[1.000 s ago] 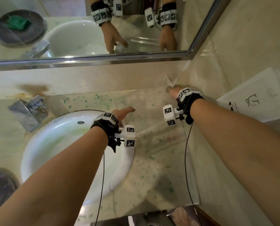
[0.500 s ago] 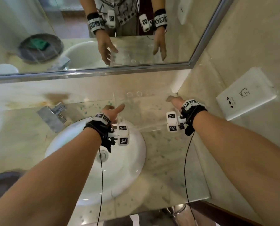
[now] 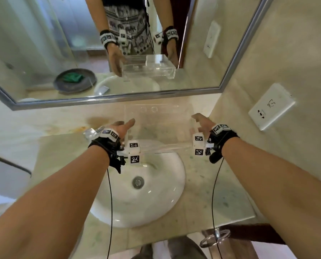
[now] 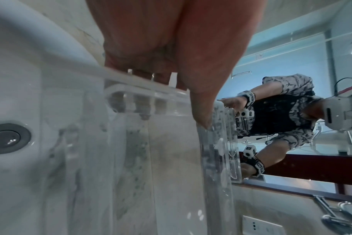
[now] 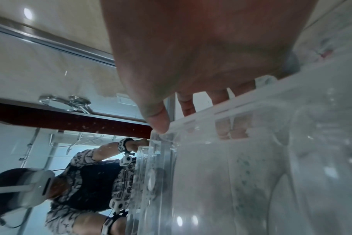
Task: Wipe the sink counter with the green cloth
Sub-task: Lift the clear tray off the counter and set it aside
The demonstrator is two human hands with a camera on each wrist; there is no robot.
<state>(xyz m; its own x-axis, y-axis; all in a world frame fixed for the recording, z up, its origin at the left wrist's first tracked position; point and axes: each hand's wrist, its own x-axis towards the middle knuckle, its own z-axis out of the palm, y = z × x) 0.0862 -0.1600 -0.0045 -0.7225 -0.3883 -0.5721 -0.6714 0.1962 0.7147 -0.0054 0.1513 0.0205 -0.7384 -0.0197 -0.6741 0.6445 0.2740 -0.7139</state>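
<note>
The green cloth (image 3: 71, 77) shows only as a reflection in the mirror, lying on a dark round plate (image 3: 75, 86). Both my hands hold a clear acrylic tray (image 3: 159, 124) in the air over the back of the sink. My left hand (image 3: 122, 126) grips its left end, fingers through the handle slot and thumb along the rim (image 4: 201, 117). My right hand (image 3: 200, 120) grips the right end the same way, thumb on the rim (image 5: 157, 122). The speckled marble counter (image 3: 212, 199) lies below.
A white basin (image 3: 156, 208) with a metal drain (image 3: 138, 182) sits under the tray. The chrome faucet (image 3: 91, 133) is partly hidden behind my left wrist. A side wall with a white socket plate (image 3: 271, 105) stands close on the right. A towel ring (image 3: 214, 238) hangs below the counter edge.
The clear tray has come up off the back right of the counter and now hangs between both hands over the basin's rear. The head view has pulled back.
</note>
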